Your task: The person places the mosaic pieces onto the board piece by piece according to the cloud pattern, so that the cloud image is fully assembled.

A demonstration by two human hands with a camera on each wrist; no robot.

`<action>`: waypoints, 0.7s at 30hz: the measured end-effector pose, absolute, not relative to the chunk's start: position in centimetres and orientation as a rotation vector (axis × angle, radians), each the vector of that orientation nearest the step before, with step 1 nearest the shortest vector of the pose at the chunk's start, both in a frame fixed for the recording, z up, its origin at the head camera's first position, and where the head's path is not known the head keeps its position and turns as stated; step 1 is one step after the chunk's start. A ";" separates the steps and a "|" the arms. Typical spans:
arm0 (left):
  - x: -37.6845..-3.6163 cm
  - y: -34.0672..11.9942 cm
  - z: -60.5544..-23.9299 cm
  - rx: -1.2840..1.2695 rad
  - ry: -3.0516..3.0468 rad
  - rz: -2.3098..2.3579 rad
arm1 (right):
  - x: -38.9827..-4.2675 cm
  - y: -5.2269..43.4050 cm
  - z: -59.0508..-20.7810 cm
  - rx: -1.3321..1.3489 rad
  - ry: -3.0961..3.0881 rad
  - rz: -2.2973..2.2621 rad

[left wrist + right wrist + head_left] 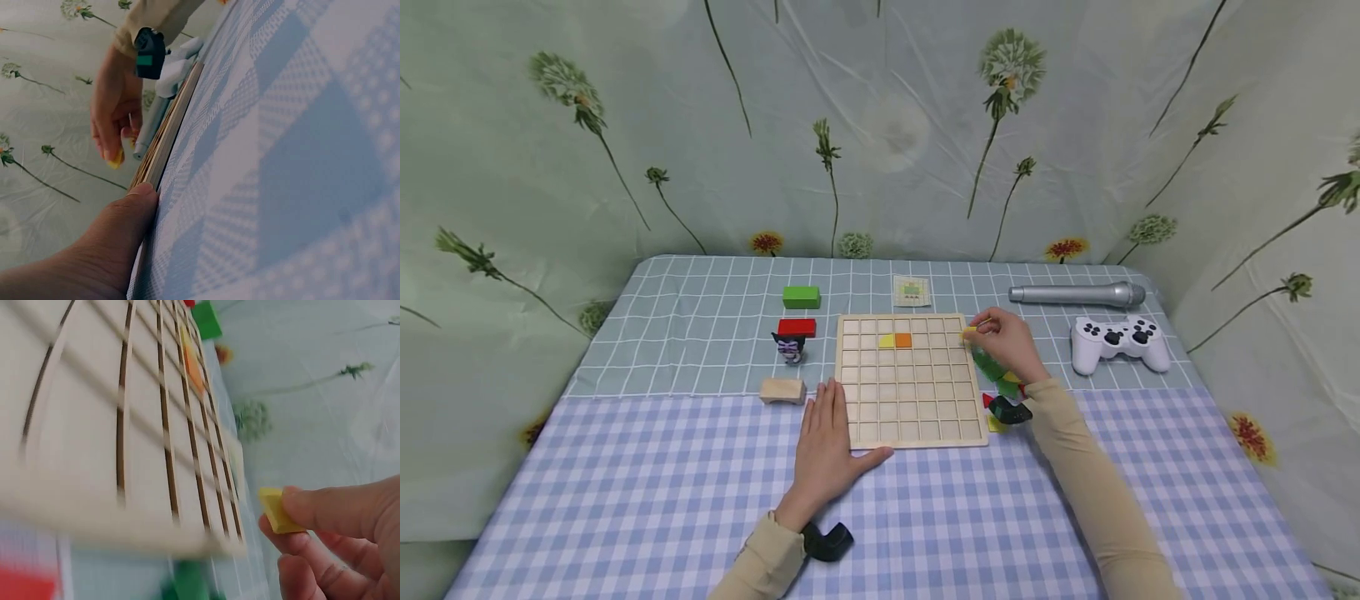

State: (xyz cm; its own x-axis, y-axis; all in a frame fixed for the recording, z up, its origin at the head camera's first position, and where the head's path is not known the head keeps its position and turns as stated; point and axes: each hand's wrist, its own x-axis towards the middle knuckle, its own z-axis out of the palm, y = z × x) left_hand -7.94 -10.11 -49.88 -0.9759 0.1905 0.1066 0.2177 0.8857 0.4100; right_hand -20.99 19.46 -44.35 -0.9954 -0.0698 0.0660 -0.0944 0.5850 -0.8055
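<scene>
A square wooden grid board (pixel 910 408) lies on the table. Two square tiles, a yellow tile (pixel 887 341) and an orange tile (pixel 903 340), sit side by side in its upper cells. My left hand (pixel 825 442) lies with straight fingers along the board's left edge, its thumb at the near corner; the left wrist view shows that thumb touching the rim. Just past the board's right edge, my right hand (pixel 1006 342) pinches a small yellow tile (pixel 275 509) between thumb and fingers. Beneath that hand and forearm are loose green pieces (pixel 988 364) plus red and yellow ones, partly hidden.
Left of the board stand a green block (pixel 801 297), a red block (pixel 797 327), a small dark figurine (pixel 790 348) and a wooden block (pixel 782 391). Behind it lies a pattern card (pixel 912 292). A grey microphone (pixel 1075 295) and a white game controller (pixel 1118 343) lie at right.
</scene>
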 end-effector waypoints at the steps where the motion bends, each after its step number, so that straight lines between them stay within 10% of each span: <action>1: -7.9 -10.1 -49.9 -0.322 -2.989 -0.660 | -21.1 18.9 -44.4 0.132 -2.762 1.458; 21: -8.0 -10.1 -49.9 -0.316 -2.990 -0.646 | -21.7 12.1 -46.3 -0.004 -2.738 1.292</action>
